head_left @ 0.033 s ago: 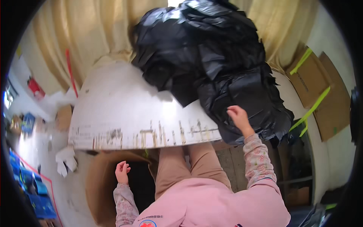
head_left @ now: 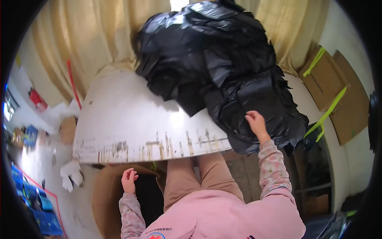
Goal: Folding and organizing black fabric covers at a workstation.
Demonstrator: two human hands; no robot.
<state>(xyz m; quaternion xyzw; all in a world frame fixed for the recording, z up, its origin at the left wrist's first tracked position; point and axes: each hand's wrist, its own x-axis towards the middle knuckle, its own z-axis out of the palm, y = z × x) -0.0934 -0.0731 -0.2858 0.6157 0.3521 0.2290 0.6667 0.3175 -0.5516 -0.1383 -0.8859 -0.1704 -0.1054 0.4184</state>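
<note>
Black plastic bags [head_left: 215, 67] lie heaped in a big crumpled pile over the far right part of the white table [head_left: 131, 123], and the pile spills over the table's right front corner toward the person's lap. It is the largest thing here, glossy and folded in many loose sheets. The table top under it is bare on the left half, with worn, chipped paint along its near edge. Behind table and pile hangs a pale yellow curtain [head_left: 91, 36].

To the right, flattened cardboard boxes [head_left: 338, 91] bound with yellow-green straps lean against the wall. Below the table's near edge, on the person's left, stands an open brown cardboard box [head_left: 107, 195]; its inside is dark, and from where I stand I cannot tell what, if anything, lies in it.

The person sits at the table in a pink top with patterned sleeves and tan trousers. Their right hand [head_left: 256, 123] rests on the near side of the pile, fingers spread flat against the plastic, pressing rather than clenching a fold. Their left hand [head_left: 128, 179] is held low beneath the table edge, right over the mouth of the box, fingers loosely curled and holding nothing that I can see.

A crumpled white rag [head_left: 71, 173] lies on the floor at left.
</note>
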